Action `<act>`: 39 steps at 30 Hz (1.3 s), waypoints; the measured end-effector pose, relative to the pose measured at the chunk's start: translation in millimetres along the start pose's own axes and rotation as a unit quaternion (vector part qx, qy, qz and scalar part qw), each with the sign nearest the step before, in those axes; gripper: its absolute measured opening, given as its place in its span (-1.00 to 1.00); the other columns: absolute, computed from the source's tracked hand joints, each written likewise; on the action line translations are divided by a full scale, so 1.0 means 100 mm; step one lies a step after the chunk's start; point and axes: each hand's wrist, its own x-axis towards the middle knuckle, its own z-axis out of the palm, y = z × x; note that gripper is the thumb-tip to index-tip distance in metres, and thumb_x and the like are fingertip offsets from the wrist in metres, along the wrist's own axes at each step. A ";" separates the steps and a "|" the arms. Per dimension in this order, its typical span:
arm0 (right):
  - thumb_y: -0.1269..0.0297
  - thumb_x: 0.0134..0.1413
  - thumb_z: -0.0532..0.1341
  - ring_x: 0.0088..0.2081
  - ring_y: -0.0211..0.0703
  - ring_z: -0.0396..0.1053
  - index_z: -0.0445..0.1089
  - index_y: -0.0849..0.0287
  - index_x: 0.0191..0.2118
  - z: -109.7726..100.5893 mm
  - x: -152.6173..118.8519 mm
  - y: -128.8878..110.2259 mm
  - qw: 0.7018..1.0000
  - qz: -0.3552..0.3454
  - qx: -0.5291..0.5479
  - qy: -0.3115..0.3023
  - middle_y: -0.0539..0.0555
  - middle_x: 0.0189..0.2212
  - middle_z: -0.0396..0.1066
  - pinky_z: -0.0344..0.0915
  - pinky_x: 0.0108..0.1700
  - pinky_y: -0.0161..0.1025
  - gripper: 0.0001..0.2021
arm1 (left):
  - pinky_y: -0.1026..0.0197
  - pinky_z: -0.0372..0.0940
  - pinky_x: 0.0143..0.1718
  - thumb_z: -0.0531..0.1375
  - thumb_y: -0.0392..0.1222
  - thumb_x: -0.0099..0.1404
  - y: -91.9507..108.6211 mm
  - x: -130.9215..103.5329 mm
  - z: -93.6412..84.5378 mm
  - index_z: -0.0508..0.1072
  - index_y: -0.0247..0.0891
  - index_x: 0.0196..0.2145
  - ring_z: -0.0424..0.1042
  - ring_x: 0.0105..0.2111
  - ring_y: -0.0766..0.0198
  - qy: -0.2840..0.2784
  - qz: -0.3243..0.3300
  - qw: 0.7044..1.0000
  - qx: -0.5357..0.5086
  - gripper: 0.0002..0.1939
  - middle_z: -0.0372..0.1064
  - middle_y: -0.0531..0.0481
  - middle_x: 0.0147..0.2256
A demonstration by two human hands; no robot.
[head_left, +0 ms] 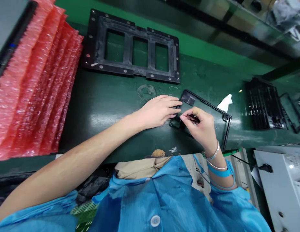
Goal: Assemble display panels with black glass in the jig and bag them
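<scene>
A thin black plastic frame (205, 102) lies at a slant on the green workbench. My left hand (159, 111) rests palm down at its left end, fingers stretched out and touching the frame's edge. Just to the right, my right hand (200, 124) is closed in a pinch over the same end of the frame. Between its fingers shows a small dark piece (194, 118), whose kind I cannot make out. My fingers hide part of the frame's near side.
Behind my hands lies a large black fixture (140, 48) with three rectangular openings. Pink bubble-wrap bags (41, 83) stand stacked at left. A torn white scrap (225, 103) sits by the frame. Several black frames (263, 104) are piled at right, near a grey metal box (278, 180).
</scene>
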 end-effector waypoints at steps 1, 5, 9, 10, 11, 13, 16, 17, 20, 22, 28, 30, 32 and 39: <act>0.30 0.13 0.24 -0.47 -0.26 0.38 0.41 0.12 -0.41 0.01 0.00 -0.05 1.000 -0.004 0.015 -0.010 -0.02 -0.48 0.47 0.30 -0.40 -0.33 -0.90 | -0.02 0.23 0.17 0.04 -0.28 0.43 0.00 -0.01 -0.01 0.53 -0.28 0.04 0.33 0.17 0.07 0.024 -0.003 1.000 -0.015 -0.66 0.45 -0.17 0.09; 0.34 0.14 0.24 -0.46 -0.29 0.38 0.46 0.11 -0.31 0.06 -0.03 -0.18 0.994 -0.051 0.004 -0.094 -0.04 -0.44 0.48 0.30 -0.38 -0.34 -0.96 | 0.05 0.29 0.11 -0.04 -0.32 0.45 -0.01 -0.02 -0.03 0.40 -0.26 0.18 0.36 0.11 0.15 0.129 -0.044 0.989 -0.053 -0.57 0.44 -0.18 0.09; 0.30 0.22 0.20 -0.37 -0.22 0.44 0.46 0.11 -0.16 0.02 -0.17 -0.12 0.991 -0.065 -0.073 -0.090 0.02 -0.34 0.52 0.33 -0.30 -0.30 -0.88 | -0.03 0.06 0.31 0.07 -0.15 0.44 -0.02 0.00 -0.01 0.20 -0.24 0.32 0.02 0.37 0.10 0.073 -0.067 0.995 0.007 -0.47 0.09 -0.14 0.36; 0.28 0.25 0.18 -0.35 -0.20 0.46 0.45 0.11 -0.14 0.01 -0.22 -0.09 0.992 -0.056 -0.085 -0.080 0.03 -0.33 0.53 0.34 -0.28 -0.28 -0.86 | -0.05 0.01 0.33 0.09 -0.10 0.43 -0.01 0.01 0.00 0.16 -0.25 0.34 -0.06 0.40 0.09 0.045 -0.072 0.996 0.024 -0.43 0.02 -0.13 0.38; 0.27 0.27 0.15 -0.33 -0.18 0.48 0.44 0.11 -0.13 0.00 -0.28 -0.05 0.992 -0.046 -0.095 -0.071 0.04 -0.32 0.53 0.36 -0.27 -0.27 -0.85 | -0.06 -0.04 0.35 0.10 -0.06 0.43 0.00 0.01 0.02 0.15 -0.27 0.35 -0.10 0.41 0.08 0.019 -0.077 0.996 0.040 -0.40 -0.02 -0.13 0.39; 0.27 0.29 0.13 -0.34 -0.17 0.48 0.42 0.10 -0.11 0.00 -0.40 0.00 0.991 -0.033 -0.117 -0.059 0.04 -0.35 0.51 0.37 -0.27 -0.25 -0.85 | -0.06 -0.12 0.37 0.10 0.00 0.43 0.03 0.02 0.04 0.13 -0.32 0.35 -0.13 0.42 0.07 -0.019 -0.084 0.994 0.062 -0.37 -0.05 -0.14 0.40; 0.32 0.29 0.13 -0.32 -0.17 0.47 0.42 0.11 -0.11 0.04 -0.53 0.00 0.987 -0.054 -0.144 -0.053 0.05 -0.35 0.50 0.39 -0.25 -0.24 -0.86 | -0.03 -0.18 0.39 0.08 0.04 0.44 0.05 0.02 0.06 0.11 -0.38 0.36 -0.14 0.42 0.07 -0.039 -0.090 0.993 0.073 -0.33 -0.09 -0.17 0.41; 0.34 0.29 0.13 -0.30 -0.16 0.47 0.43 0.12 -0.13 0.06 -0.55 -0.01 0.985 -0.065 -0.149 -0.050 0.06 -0.33 0.50 0.39 -0.23 -0.24 -0.86 | -0.03 -0.18 0.39 0.08 0.04 0.43 0.05 0.02 0.06 0.10 -0.37 0.36 -0.14 0.42 0.06 -0.039 -0.089 0.993 0.073 -0.32 -0.10 -0.18 0.41; 0.37 0.30 0.13 -0.27 -0.15 0.46 0.45 0.13 -0.19 0.11 -0.57 -0.07 0.982 -0.091 -0.163 -0.038 0.09 -0.31 0.48 0.39 -0.23 -0.23 -0.86 | -0.06 -0.19 0.38 0.08 0.06 0.42 0.04 0.01 0.06 0.07 -0.30 0.38 -0.13 0.42 0.06 -0.034 -0.085 0.993 0.070 -0.31 -0.12 -0.16 0.42; 0.38 0.30 0.13 -0.28 -0.15 0.45 0.46 0.15 -0.21 0.14 -0.57 -0.09 0.979 -0.099 -0.176 -0.028 0.10 -0.34 0.47 0.37 -0.25 -0.23 -0.86 | -0.07 -0.19 0.39 0.08 0.06 0.42 0.03 0.01 0.07 0.06 -0.28 0.38 -0.13 0.42 0.05 -0.035 -0.086 0.994 0.065 -0.31 -0.13 -0.15 0.42; 0.38 0.30 0.13 -0.30 -0.14 0.45 0.48 0.15 -0.22 0.18 -0.57 -0.10 0.975 -0.106 -0.195 -0.016 0.09 -0.36 0.47 0.36 -0.27 -0.22 -0.84 | -0.11 -0.20 0.38 0.10 0.03 0.40 0.03 0.02 0.09 0.03 -0.21 0.39 -0.12 0.41 0.01 -0.028 -0.087 0.995 0.043 -0.30 -0.13 -0.11 0.43; 0.38 0.29 0.14 -0.30 -0.14 0.45 0.49 0.15 -0.23 0.19 -0.57 -0.10 0.976 -0.101 -0.192 -0.013 0.09 -0.36 0.47 0.36 -0.27 -0.22 -0.84 | -0.11 -0.20 0.38 0.11 0.03 0.40 0.03 0.02 0.09 0.03 -0.18 0.40 -0.13 0.42 0.01 -0.025 -0.090 0.995 0.038 -0.30 -0.13 -0.09 0.43; 0.37 0.29 0.14 -0.30 -0.14 0.45 0.50 0.14 -0.23 0.20 -0.57 -0.11 0.977 -0.097 -0.191 -0.012 0.09 -0.37 0.47 0.36 -0.27 -0.22 -0.83 | -0.11 -0.21 0.38 0.11 0.03 0.39 0.04 0.01 0.09 0.03 -0.18 0.40 -0.13 0.42 0.01 -0.026 -0.093 0.995 0.037 -0.30 -0.13 -0.09 0.43; 0.37 0.30 0.11 -0.32 -0.13 0.43 0.50 0.13 -0.22 0.23 -0.59 -0.13 0.972 -0.085 -0.218 -0.014 0.10 -0.36 0.47 0.33 -0.28 -0.20 -0.80 | -0.16 -0.22 0.37 0.09 0.04 0.40 0.03 0.01 0.11 0.03 -0.16 0.40 -0.11 0.41 -0.02 -0.020 -0.091 0.995 0.030 -0.31 -0.13 -0.08 0.43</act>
